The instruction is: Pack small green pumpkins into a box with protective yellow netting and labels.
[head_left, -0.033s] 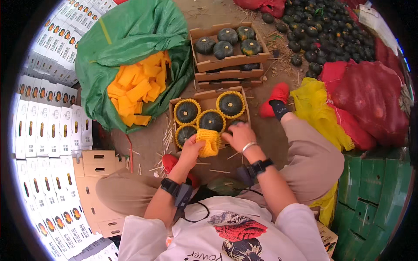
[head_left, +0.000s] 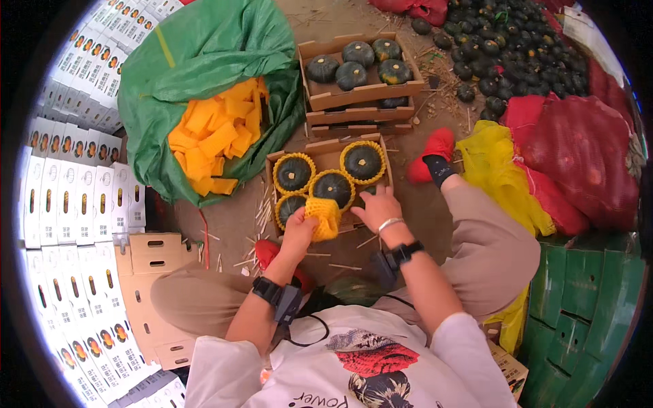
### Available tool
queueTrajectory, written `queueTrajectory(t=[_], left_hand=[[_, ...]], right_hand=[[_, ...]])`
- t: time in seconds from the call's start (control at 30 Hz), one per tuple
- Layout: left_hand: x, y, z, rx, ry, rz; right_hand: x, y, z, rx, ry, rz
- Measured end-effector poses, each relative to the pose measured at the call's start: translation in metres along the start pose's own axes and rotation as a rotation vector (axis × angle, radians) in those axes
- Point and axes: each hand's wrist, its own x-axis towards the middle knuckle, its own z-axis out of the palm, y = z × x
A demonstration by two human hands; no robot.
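Yellow foam net (head_left: 322, 219) is bunched in my left hand (head_left: 299, 230), with the fingers closed round its left side. It hangs over the near edge of a shallow cardboard box (head_left: 389, 163). Inside the box sit several dark green squashes (head_left: 294, 173), each in a yellow foam net, stems up. The net in my hand partly covers the middle squash (head_left: 332, 187). At the box's near right corner is my right hand (head_left: 381, 207), its fingers apart and bent, with nothing visible in them. What lies under that hand is hidden.
Beyond the box, stacked cardboard boxes (head_left: 364, 95) hold bare squashes. A green sack (head_left: 204, 47) with yellow foam nets (head_left: 218, 129) stands at left. White cartons (head_left: 68, 204) line the left side. Loose squashes (head_left: 517, 54), red mesh sacks (head_left: 578, 156) and green crates (head_left: 564, 306) are at right.
My right hand has shifted slightly up and its fingers have spread. A dark shape beside its fingertips no longer shows. The foam net in my left hand has moved only slightly.
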Motion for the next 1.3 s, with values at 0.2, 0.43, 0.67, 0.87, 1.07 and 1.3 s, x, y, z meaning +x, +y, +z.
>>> queueTrajectory(t=[0.2, 0.43, 0.67, 0.87, 1.07, 1.3], left_hand=[[-0.001, 0.025, 0.006, 0.218, 0.025, 0.144], [-0.045, 0.035, 0.031, -0.327, -0.31, 0.0], [-0.062, 0.035, 0.038, -0.428, -0.459, -0.067], [-0.059, 0.025, 0.034, -0.047, -0.032, 0.276], [-0.047, 0.017, 0.043, 1.276, 0.149, 0.528], [0.009, 0.017, 0.061, 1.066, -0.188, 0.526]], right_hand=[[0.016, -0.013, -0.012, -0.206, -0.112, -0.023], [-0.027, -0.02, -0.026, 1.686, -0.339, 0.251], [-0.041, -0.035, 0.002, 2.016, -0.034, 0.182], [-0.057, -0.052, -0.012, 1.398, 0.276, 0.04], [-0.043, -0.026, 0.007, 2.338, -0.372, 0.345], [-0.012, 0.016, 0.017, 1.486, -0.061, 0.536]])
